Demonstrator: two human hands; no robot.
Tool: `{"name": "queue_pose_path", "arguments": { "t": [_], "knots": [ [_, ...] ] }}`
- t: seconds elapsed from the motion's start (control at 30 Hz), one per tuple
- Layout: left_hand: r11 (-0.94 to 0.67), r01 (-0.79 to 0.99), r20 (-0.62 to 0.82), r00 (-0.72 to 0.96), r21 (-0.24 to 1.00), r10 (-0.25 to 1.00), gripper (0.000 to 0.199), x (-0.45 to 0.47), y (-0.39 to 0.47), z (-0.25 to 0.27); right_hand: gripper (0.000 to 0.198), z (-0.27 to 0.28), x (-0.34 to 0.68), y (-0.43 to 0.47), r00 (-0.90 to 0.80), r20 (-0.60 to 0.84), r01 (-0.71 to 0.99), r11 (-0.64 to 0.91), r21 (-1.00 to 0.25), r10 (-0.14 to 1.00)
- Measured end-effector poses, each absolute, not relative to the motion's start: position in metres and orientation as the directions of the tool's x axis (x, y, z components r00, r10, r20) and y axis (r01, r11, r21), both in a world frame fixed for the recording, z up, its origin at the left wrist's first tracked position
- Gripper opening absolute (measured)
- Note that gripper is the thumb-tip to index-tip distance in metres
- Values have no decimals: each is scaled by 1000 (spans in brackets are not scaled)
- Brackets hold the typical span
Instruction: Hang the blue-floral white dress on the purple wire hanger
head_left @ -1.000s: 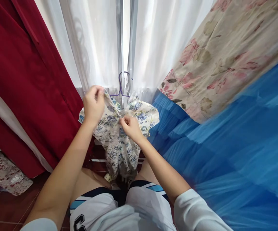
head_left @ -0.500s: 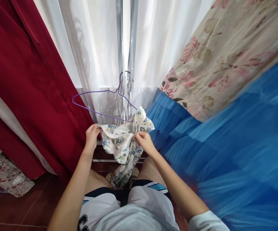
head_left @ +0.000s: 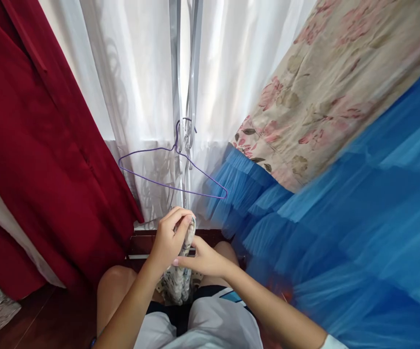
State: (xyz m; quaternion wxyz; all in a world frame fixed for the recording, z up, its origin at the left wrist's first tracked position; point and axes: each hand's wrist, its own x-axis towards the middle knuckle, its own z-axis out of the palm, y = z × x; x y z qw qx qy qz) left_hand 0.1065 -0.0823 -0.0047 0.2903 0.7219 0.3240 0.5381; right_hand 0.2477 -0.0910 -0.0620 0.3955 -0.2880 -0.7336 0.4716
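Note:
A white garment with a blue floral print point(head_left: 178, 283) hangs bunched lengthwise between my knees. My left hand point(head_left: 171, 235) pinches its top end between thumb and fingers. Just below, my right hand point(head_left: 204, 257) curls round the cloth, with the thumb in front and the fingers partly hidden behind it. Above both hands, a bare purple wire hanger point(head_left: 173, 186) hangs from its hook, apart from the garment.
Grey metal strips point(head_left: 185, 72) run down in front of a white curtain point(head_left: 133, 72). A dark red cloth point(head_left: 60, 169) hangs at left. On the right are a beige floral cloth point(head_left: 297, 106) and a ruffled blue tulle skirt point(head_left: 359, 232). Dark tiles point(head_left: 42, 320) cover the floor.
The floral garment has come off the hanger's right arm and down. Its spread opening is now gathered into a narrow bundle, and my hands have moved close together. The whole hanger now shows.

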Motion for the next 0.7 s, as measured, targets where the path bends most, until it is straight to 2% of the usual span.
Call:
{"name": "queue_pose_path", "arguments": {
  "t": [0.07, 0.13, 0.2, 0.27, 0.33, 0.37, 0.43, 0.5, 0.6, 0.7],
  "knots": [
    [-588, 163, 557, 200, 793, 806, 22, 107, -80, -6, 19, -52, 236, -96, -539, 242, -49, 257, -965, 807],
    [-496, 121, 457, 251, 860, 853, 22, 99, -77, -12, 10, -47, 232, -101, -519, 145, -66, 130, -989, 842],
    [-309, 56, 257, 429, 949, 866, 29, 87, -77, -21, 9, -44, 236, -106, -496, 58, -67, 29, -997, 867],
    [-84, 16, 54, 643, 996, 764, 49, 74, -80, -33, 11, -38, 248, -109, -488, 2, -73, -39, -997, 873],
    [56, 46, -71, 773, 997, 630, 62, 67, -87, -46, 12, -28, 266, -111, -482, -18, -76, -63, -995, 876],
    [75, 88, -116, 795, 993, 595, 63, 65, -91, -51, 13, -21, 277, -109, -464, -8, -71, -46, -996, 886],
    [38, 206, -184, 756, 978, 629, 60, 66, -98, -58, 14, -5, 303, -103, -400, 66, -48, 52, -998, 914],
    [-39, 258, -150, 670, 965, 727, 51, 71, -104, -59, 14, 11, 333, -89, -295, 191, -10, 197, -980, 936],
    [-202, 199, 40, 610, 959, 791, 39, 82, -107, -47, 11, 37, 378, -54, -52, 352, 2, 352, -936, 935],
    [-344, 209, 202, 501, 916, 842, 36, 92, -106, -28, 23, 64, 405, -6, 122, 471, 82, 463, -882, 874]
  ]
}}
